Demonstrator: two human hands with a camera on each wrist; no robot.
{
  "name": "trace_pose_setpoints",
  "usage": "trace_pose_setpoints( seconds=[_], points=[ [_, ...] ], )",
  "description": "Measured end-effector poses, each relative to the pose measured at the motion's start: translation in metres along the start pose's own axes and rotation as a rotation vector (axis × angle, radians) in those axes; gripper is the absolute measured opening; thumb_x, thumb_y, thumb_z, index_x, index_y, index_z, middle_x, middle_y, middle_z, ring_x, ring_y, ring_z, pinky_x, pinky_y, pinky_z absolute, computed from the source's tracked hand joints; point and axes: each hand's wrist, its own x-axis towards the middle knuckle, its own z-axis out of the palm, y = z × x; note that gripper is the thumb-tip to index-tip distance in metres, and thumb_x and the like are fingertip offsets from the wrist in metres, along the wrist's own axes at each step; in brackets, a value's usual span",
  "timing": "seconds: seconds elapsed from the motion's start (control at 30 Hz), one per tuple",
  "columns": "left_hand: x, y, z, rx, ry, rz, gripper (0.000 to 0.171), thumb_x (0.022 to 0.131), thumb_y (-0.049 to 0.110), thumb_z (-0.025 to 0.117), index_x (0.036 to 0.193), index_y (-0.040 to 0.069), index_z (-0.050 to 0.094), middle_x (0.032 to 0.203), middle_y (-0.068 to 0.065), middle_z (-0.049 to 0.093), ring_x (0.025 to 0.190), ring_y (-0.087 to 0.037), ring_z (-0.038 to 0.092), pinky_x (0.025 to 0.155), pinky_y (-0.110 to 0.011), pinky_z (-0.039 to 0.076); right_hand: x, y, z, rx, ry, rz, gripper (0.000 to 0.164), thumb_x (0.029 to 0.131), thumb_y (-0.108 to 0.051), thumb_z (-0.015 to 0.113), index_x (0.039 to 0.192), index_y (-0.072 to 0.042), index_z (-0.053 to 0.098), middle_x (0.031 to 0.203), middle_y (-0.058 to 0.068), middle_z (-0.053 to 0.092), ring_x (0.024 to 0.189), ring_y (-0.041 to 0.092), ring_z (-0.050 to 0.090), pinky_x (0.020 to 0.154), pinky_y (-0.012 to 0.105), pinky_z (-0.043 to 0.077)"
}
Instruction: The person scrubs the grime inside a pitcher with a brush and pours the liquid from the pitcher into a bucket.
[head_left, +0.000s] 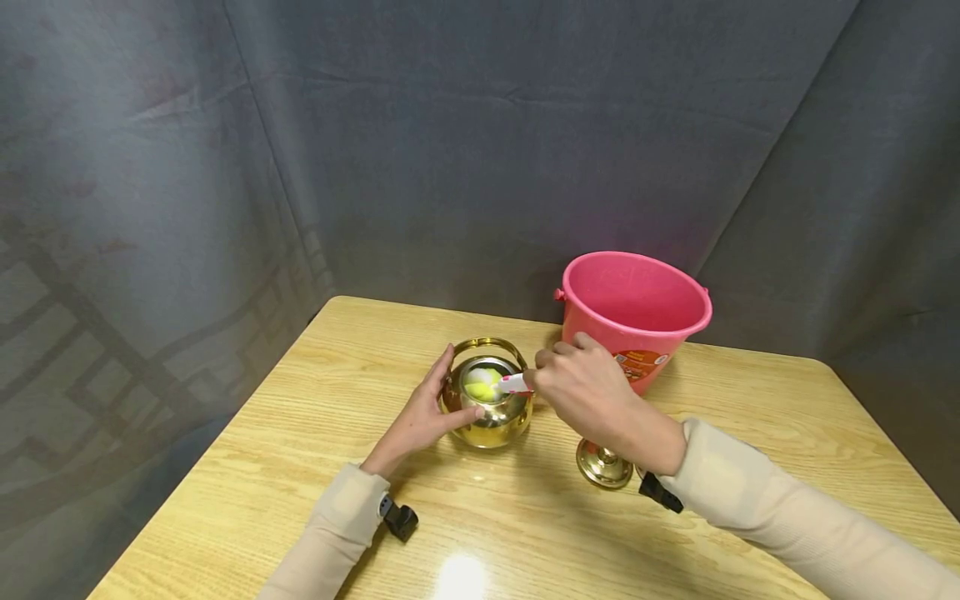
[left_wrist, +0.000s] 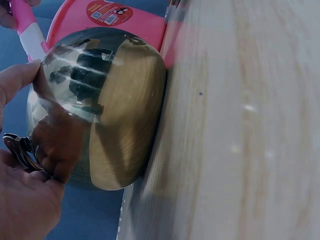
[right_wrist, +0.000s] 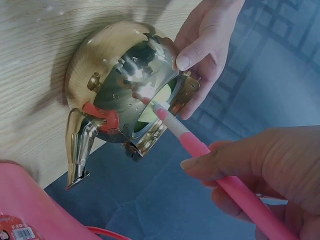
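A shiny gold kettle (head_left: 491,431) stands on the table, its lid off and its hoop handle (head_left: 491,342) raised. My left hand (head_left: 422,414) grips its left side, thumb near the mouth and fingers on the far side. My right hand (head_left: 585,387) holds a pink and white brush (right_wrist: 192,142) by the handle, slanting into the kettle's mouth. The brush's yellow and white head (head_left: 482,385) shows inside the opening. Its lower part is hidden. In the right wrist view the kettle's spout (right_wrist: 80,145) points away from the left hand.
A pink bucket (head_left: 581,325) with a red label stands behind the right hand. The gold lid (head_left: 604,467) lies on the wooden table (head_left: 360,367) under the right forearm. Grey cloth (head_left: 450,167) hangs behind the table.
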Motion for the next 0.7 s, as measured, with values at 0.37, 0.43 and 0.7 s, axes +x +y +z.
trace_pose_setpoints(
  seconds=[0.37,0.43,0.7],
  points=[
    [0.001,-0.001,0.0,0.012,0.001,-0.001,0.098,0.085,0.011,0.076,0.154,0.002,0.007,0.158,-0.02,0.007,0.141,-0.037,0.02,0.114,-0.044,0.019,0.001,0.008,0.0,0.029,-0.014,-0.047,0.02,0.072,-0.002,0.078,0.078,-0.021,0.075,0.066,-0.002,0.058,0.062,0.02,0.058,0.058,0.03,0.037],
    [0.003,-0.006,0.001,0.015,0.004,-0.002,0.099,0.084,0.011,0.076,0.154,0.002,0.007,0.158,-0.02,0.006,0.141,-0.038,0.019,0.113,-0.045,0.019,0.001,0.01,0.0,0.041,-0.011,-0.054,0.021,0.072,-0.001,0.077,0.076,-0.021,0.074,0.066,-0.003,0.058,0.062,0.02,0.058,0.058,0.031,0.038],
    [0.012,-0.044,0.005,0.012,0.03,0.043,0.105,0.082,0.024,0.08,0.157,0.012,0.008,0.16,-0.01,0.006,0.142,-0.034,0.019,0.113,-0.046,0.019,0.004,0.022,0.006,0.138,0.005,-0.075,0.032,0.069,0.008,0.07,0.071,-0.023,0.071,0.061,-0.005,0.053,0.055,0.017,0.054,0.055,0.03,0.04]
  ],
)
